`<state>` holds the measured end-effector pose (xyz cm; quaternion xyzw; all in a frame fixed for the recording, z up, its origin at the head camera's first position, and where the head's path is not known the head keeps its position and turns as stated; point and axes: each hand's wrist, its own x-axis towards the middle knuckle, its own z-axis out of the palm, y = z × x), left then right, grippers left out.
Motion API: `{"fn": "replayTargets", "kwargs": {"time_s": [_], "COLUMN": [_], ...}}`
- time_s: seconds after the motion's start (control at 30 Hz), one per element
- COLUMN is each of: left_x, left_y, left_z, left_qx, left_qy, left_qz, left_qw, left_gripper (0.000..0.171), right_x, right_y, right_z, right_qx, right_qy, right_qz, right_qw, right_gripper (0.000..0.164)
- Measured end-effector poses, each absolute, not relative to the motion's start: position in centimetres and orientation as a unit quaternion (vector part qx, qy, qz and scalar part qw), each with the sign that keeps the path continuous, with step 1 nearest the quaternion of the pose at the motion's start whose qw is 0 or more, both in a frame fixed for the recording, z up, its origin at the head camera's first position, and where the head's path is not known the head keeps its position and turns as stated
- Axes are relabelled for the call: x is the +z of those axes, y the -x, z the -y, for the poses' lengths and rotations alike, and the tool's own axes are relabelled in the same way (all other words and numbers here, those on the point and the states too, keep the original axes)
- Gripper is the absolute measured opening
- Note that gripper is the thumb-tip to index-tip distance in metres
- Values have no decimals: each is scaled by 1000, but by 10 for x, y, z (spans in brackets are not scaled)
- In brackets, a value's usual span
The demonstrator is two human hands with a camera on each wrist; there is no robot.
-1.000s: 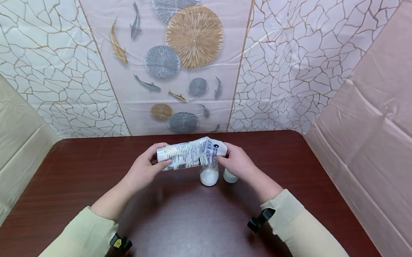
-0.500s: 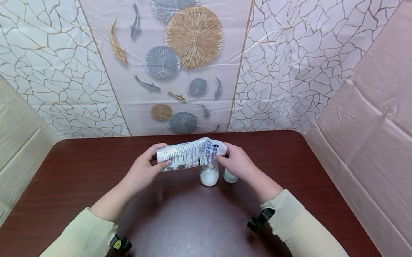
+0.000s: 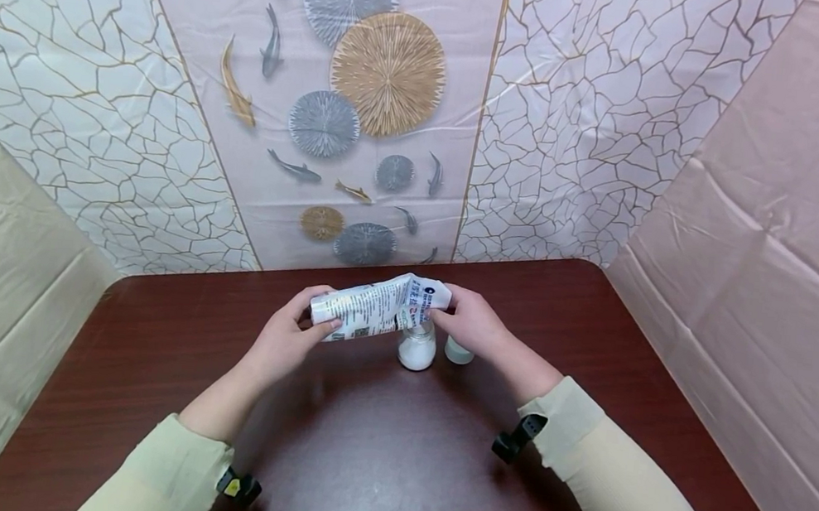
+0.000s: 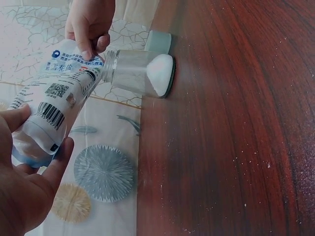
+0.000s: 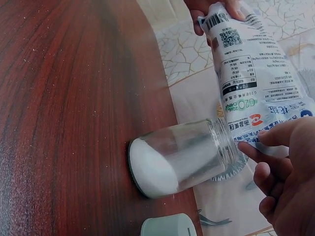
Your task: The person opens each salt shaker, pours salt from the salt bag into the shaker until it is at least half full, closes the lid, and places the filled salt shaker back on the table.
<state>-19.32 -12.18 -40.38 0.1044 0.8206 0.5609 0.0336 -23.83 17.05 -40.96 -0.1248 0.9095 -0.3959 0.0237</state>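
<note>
A white printed salt bag (image 3: 362, 309) is stretched between both hands, its open end bent down at the mouth of a glass jar (image 3: 417, 354). My left hand (image 3: 288, 338) grips the bag's bottom end, thumb on the near face. At the other end, my right hand (image 3: 476, 322) pinches the bag's corner right at the jar's threaded rim. White salt (image 5: 151, 169) lies in a sloping heap inside the upright jar, as the right wrist view shows. The bag's opening itself is hidden by its printed side.
Just right of the jar stands a pale green-white lid (image 5: 169, 226). Small white grains are scattered over the dark red wooden table (image 4: 236, 147). Patterned cloth (image 3: 382, 161) hangs behind the table's far edge, with plain cloth at both sides.
</note>
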Motion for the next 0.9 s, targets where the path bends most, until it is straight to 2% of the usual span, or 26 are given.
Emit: {"fn": "replayTargets", "kwargs": {"time_s": [0.9], "left_x": [-409], "left_y": [193], "left_z": [126], "left_qx": [589], "left_qy": [-127], "left_qz": [-798], "left_qw": [9], "left_gripper": [45], "right_x": [-408], "right_y": [238], "right_z": [-168], "right_qx": [-396], "right_qy": [138], "right_qz": [-908], "right_qw": [14], "right_gripper": [34]}}
